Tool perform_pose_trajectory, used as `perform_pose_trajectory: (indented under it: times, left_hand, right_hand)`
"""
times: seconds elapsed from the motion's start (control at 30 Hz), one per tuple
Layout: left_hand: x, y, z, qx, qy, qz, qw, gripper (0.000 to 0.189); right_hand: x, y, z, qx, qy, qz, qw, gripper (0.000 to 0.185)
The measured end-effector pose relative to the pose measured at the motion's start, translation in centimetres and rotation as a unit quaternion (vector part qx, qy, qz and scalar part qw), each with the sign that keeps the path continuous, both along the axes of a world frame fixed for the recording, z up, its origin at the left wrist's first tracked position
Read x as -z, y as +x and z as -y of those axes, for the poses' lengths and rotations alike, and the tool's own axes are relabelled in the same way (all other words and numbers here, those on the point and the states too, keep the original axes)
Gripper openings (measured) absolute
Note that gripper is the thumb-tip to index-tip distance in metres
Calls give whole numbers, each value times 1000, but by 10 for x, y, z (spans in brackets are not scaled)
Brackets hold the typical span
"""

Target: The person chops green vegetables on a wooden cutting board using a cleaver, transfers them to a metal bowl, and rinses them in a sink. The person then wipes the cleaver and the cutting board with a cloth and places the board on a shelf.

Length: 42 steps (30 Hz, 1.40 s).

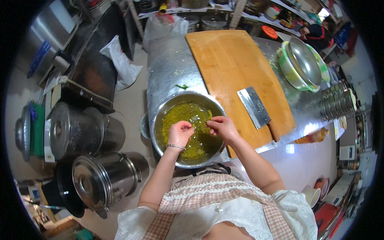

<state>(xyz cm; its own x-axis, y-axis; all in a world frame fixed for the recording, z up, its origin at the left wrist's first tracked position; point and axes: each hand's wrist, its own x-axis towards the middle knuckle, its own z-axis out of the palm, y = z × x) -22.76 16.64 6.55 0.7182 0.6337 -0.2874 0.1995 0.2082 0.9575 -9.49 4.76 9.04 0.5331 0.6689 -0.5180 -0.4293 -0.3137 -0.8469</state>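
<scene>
A wide stainless steel bowl [159,150] stands at the near edge of the metal table, with water and many small yellow-green vegetable pieces [177,115] in it. Over the bowl's left part is my left hand [181,134], thumb and fingertips pinched together; whether something small is between them cannot be told. My right hand [221,127] is above the right rim, its fingertips closed on a green vegetable piece [210,114]. On the wooden cutting board [234,66] to the right lies a cleaver [254,107] with a wooden handle.
Nested bowls and a green-white basin [283,67] stand far right on the metal table [168,66], near stacked metal containers [337,102]. Lidded steel pots [90,183] stand on the left floor. A white bag [121,64] lies behind them. Another person [316,34] is at the far right.
</scene>
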Motion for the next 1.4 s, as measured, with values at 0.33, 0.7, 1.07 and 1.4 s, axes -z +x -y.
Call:
perform_pose_trajectory:
  times: [0.33, 0.7, 1.07, 1.4]
  left_hand:
    - [26, 123, 115, 112, 208, -33, 971, 10]
    - [89, 160, 166, -26, 282, -130, 950, 12]
    - [91, 147, 186, -85, 336, -113, 931, 19]
    - [69, 157, 199, 13, 372, -153, 915, 39]
  right_hand:
    - [42, 77, 112, 69, -155, 165, 972, 15]
    - [50, 133, 167, -167, -94, 217, 957, 19]
    - [77, 155, 150, -313, 2, 454, 834, 37]
    - [40, 196, 199, -288, -225, 549, 752, 23]
